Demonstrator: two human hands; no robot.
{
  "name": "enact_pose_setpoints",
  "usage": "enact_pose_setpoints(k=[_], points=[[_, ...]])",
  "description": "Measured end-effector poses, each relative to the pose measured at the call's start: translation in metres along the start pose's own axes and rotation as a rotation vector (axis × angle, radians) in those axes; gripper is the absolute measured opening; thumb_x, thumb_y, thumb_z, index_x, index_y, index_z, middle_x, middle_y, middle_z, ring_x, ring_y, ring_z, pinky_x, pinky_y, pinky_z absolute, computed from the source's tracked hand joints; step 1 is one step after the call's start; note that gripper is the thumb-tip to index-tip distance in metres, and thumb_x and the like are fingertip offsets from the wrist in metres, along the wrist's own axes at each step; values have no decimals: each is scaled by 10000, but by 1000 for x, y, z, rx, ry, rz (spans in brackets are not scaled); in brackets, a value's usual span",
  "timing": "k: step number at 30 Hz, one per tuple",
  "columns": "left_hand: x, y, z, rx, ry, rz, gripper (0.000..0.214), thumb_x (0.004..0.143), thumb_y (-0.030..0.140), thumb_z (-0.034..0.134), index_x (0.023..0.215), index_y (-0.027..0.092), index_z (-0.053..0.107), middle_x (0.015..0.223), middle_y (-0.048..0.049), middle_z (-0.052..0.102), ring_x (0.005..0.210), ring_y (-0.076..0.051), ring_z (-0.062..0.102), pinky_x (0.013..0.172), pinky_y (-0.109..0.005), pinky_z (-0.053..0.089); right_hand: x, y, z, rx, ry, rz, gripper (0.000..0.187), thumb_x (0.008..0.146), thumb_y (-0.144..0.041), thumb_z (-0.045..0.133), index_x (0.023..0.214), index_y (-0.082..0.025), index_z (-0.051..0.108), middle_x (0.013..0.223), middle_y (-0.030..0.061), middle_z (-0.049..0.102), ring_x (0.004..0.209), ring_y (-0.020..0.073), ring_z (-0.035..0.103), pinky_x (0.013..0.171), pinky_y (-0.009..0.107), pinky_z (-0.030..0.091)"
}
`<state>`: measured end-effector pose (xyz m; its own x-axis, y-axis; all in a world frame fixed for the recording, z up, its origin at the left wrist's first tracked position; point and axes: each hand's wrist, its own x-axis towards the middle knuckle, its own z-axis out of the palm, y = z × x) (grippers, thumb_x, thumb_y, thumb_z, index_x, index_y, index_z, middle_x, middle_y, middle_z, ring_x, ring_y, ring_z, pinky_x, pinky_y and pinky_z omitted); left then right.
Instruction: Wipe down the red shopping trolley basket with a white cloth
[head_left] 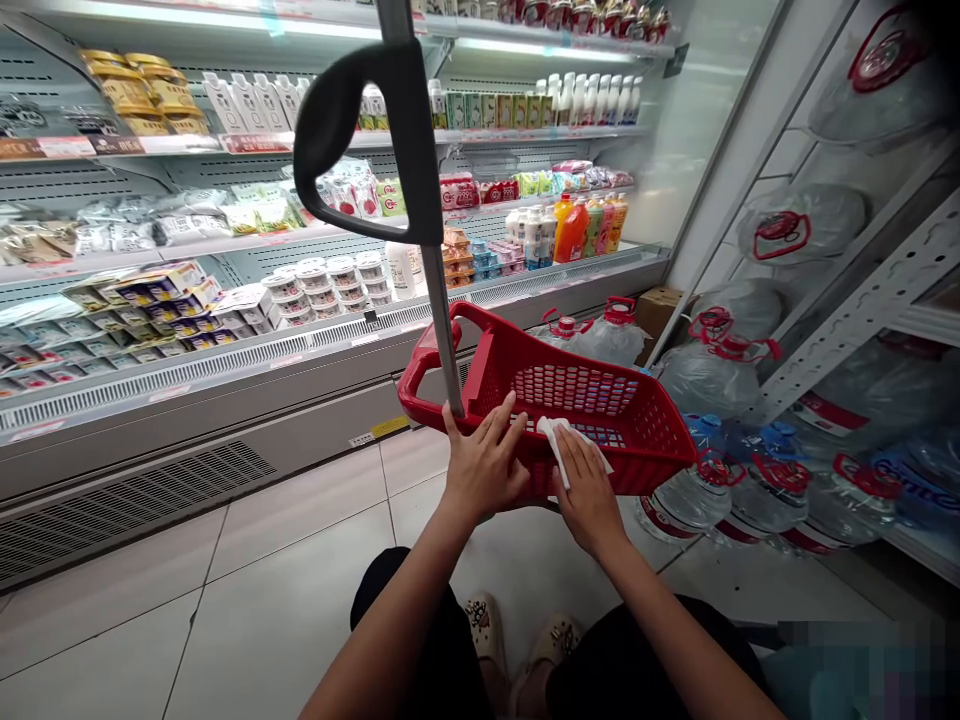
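A red plastic shopping basket (652,430) with perforated sides stands in front of me, its long metal pole (433,300) rising to a black loop handle (420,150). My left hand (484,465) lies on the near rim by the foot of the pole, its fingers spread. In my right hand (589,500) is a folded white wipe (551,435), pressed flat against the near rim under my fingers. Part of the wipe hangs over the inner side of the basket. My right palm is hidden from view.
A refrigerated display case (315,400) with dairy products and drinks runs along the left and back. Large water bottles (686,500) with red handles stand close on the right, beside a white metal rack (862,300). Pale floor tiles (277,600) lie below, with my shoes (484,620) beneath the basket.
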<state>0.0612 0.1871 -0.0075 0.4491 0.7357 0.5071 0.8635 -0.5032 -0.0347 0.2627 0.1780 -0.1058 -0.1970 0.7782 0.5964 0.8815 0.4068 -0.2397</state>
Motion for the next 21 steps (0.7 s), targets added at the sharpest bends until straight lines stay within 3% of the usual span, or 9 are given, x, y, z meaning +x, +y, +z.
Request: enact_pose_setpoints(k=[6,9,13,18,21], points=[[1,6,-11,20,-49,36,685,976,420,531,1634,319,366,1752,-91,239,1573,-390,296,1221,-773,-54,41,-69,10,109,-52,-107,690,1066,-241,374,1706,-185,123,1731,77,307,1608,237,230,1323,454,238],[0,3,-10,23,-66,30,671,1005,423,486,1646,286,341,1753,-97,231,1580,-368,289,1241,-732,-87,51,-83,13,95,-59,-139,687,1060,-251,409,1700,-177,172,1726,68,321,1608,240,226,1330,435,223],[-4,-1,-3,33,-33,10,677,1025,411,446,1655,195,322,1739,-119,261,1577,-340,314,1272,-674,-112,35,-56,11,54,-32,-166,721,1037,-202,404,1707,-201,137,1700,67,377,1593,236,273,1323,485,241],[-5,1,4,38,4,-8,710,1002,427,492,1646,164,347,1702,-132,353,1536,-371,387,1268,-699,-113,-4,2,-6,-25,6,-29,740,1043,-187,349,1711,-257,38,1725,43,324,1571,251,326,1293,528,277],[-3,6,4,19,3,-9,728,996,446,501,1647,161,343,1709,-147,329,1536,-384,384,1248,-715,-144,-9,9,-10,-38,0,-12,741,1039,-197,363,1712,-249,58,1719,59,337,1572,270,325,1290,546,277]])
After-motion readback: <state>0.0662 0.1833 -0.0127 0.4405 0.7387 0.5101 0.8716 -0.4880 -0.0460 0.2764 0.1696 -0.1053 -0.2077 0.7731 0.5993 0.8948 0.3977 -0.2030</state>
